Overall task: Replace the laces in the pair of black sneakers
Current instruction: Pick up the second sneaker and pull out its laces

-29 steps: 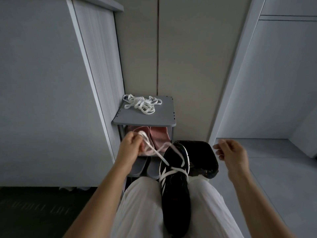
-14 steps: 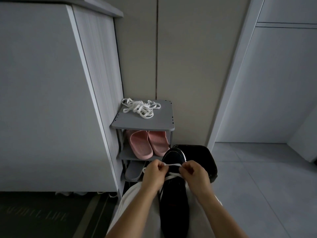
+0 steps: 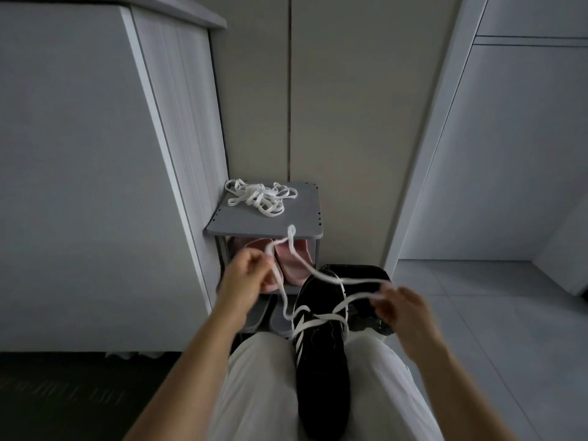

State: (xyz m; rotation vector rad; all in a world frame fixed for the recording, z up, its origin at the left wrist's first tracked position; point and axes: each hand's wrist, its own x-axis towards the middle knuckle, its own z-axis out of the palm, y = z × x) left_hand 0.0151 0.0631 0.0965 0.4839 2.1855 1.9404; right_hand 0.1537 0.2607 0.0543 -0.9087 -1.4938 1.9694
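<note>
Lace (image 3: 356,282) btwn L grip (image 3: 245,278), R grip (image 3: 401,308)

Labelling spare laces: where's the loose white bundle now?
Head view, centre: the lace bundle lies on the grey rack's top shelf, towards its left rear, above the pink slippers.

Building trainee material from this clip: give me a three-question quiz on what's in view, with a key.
1. True or false: the left hand and the right hand each hold part of the white lace threaded in the black sneaker.
2. Where does the loose bundle of white laces lie? A) on top of the grey shoe rack; B) on the floor; C) inside the sneaker.
3. What colour are the slippers on the shelf just under the rack's top?
Key: 1 true; 2 A; 3 pink.
</note>
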